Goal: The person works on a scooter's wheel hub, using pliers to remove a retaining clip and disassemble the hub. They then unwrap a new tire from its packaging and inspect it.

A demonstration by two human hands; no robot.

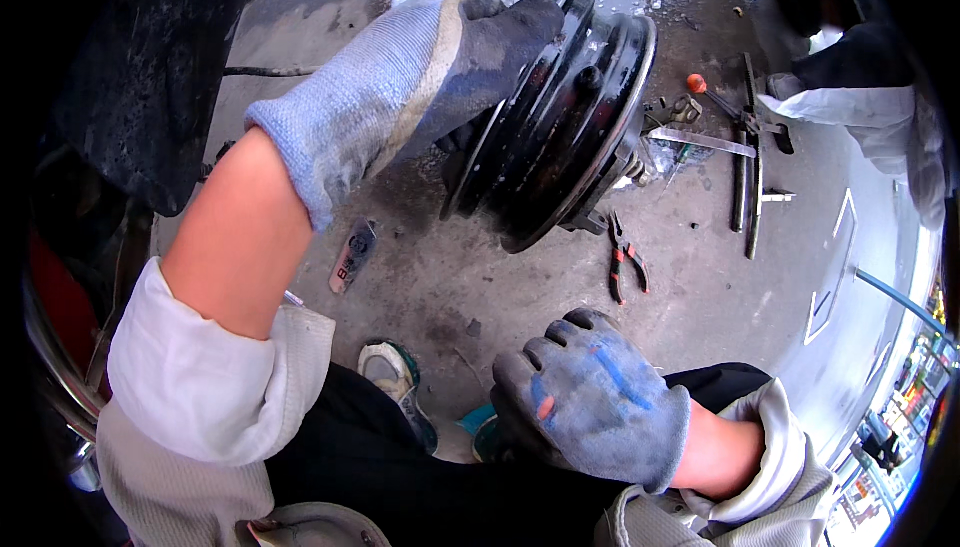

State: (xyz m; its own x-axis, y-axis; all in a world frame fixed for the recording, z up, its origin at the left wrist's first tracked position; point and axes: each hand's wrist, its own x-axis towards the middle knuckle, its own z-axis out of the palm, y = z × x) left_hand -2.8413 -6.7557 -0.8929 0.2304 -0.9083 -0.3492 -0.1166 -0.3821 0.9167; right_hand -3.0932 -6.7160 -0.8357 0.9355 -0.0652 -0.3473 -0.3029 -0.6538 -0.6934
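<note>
Rolled white cuff [205, 372] nearest, the left hand [465, 72] grips the upper-left edge of a tilted black steel wheel [565, 132], slanting down-left, well ahead of the right hand [600, 397], whose grip is hidden.

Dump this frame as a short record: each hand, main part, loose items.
left hand: gloved, gripping the wheel rim's upper-left edge
right hand: gloved, back up, fingers curled, palm hidden, near the right leg
wheel rim: black, tilted
pliers: red-and-black handles, on the floor, nearer the person than the rim
flat packet: pink and dark, on the floor, left of the pliers
</note>
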